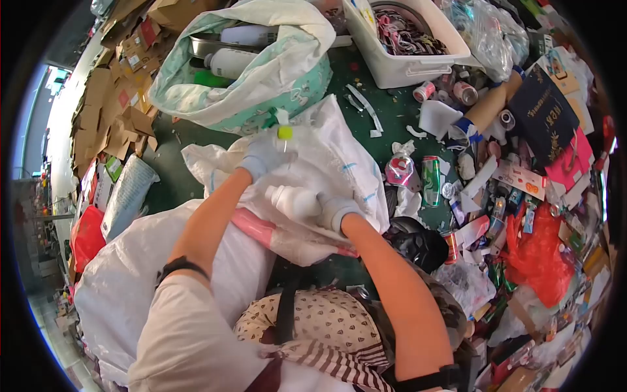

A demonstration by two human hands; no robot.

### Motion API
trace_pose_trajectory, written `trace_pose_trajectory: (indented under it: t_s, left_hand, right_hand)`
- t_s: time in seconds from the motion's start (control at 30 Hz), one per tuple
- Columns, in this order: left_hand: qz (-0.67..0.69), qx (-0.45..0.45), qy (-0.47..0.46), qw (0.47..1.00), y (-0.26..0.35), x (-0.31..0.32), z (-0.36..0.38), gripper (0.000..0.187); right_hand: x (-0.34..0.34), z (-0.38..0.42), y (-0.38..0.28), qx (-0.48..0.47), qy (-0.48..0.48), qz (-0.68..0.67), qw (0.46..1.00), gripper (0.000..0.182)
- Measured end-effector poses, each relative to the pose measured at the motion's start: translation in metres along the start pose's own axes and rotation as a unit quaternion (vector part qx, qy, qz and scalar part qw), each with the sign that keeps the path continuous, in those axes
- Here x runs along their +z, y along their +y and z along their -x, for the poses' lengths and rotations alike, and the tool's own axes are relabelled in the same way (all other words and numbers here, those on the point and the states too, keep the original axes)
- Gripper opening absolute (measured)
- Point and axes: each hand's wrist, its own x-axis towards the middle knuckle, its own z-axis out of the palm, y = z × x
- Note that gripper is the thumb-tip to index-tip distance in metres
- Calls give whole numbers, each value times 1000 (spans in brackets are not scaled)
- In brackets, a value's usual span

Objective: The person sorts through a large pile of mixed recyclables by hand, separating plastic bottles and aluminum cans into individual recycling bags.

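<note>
My left hand point(266, 159), in a pale glove, is over the white sack point(346, 157) beside a clear bottle with a yellow-green cap point(285, 132). Its fingers are smeared by motion, so its grip is unclear. My gloved right hand point(334, 210) is closed on the base of a white bottle point(294, 201), which lies tilted with its neck to the left. Beneath the hands, a clear plastic bag with a pink part point(253, 225) lies across the sack. Behind them stands an open green-and-white bag point(261, 114) holding white bottles and a metal item.
A white bin point(411, 68) with cords stands at the back. Cans, including a green one point(431, 181), paper and a red plastic bag point(539, 251) are heaped at the right. Flattened cardboard point(98, 117) is piled at the left, above a large white sack point(157, 281).
</note>
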Motion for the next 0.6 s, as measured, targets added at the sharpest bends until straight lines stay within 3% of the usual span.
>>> trace_pose_trajectory:
  t_s: [0.03,0.1,0.17,0.2,0.23,0.27,0.3,0.37,0.43,0.5,0.53,0.57,0.6]
  left_hand:
    - [-41,83,-88,992,7,-12,7,81]
    - [-17,24,-138,990,4,-18,7,78]
    - [66,-33,-43,996,-23,4,-2,64]
    - [65,-31,-42,997,-42,11,-6,64]
    - [186,53,-122,974,-64,17,-10,55]
    - [244,101,-161,951,-66,17,-11,51]
    - [304,144,-206,919,-60,11,-9,46]
    - [494,-10,-339,801,-44,8,15,31]
    - [623,-112,-389,670,-44,53,30,28]
    - [683,-214,-400,572,-27,74,50,26]
    - [682,-218,-397,574,-28,85,53,26]
    - [688,-210,-394,572,-31,99,55,27]
    - [696,-202,-390,568,-33,108,60,28]
  right_hand:
    - [-7,-6,5,36,31,-11,999,70]
    - [-29,6,15,9,-10,-38,999,75]
    - [-34,19,30,20,147,-49,988,85]
    - [-30,18,45,38,239,-59,969,89]
    - [-12,6,72,85,355,-78,928,92]
    - [-17,10,78,153,349,-169,909,100]
    - [-22,16,78,203,354,-234,882,98]
    - [2,-12,125,172,310,-401,845,92]
    - [39,-43,167,125,276,-531,791,87]
    - [45,-40,155,144,242,-519,807,90]
    - [47,-39,148,153,225,-512,815,92]
    - [62,-59,171,186,270,-417,848,85]
    - [28,-32,143,297,369,-160,866,72]
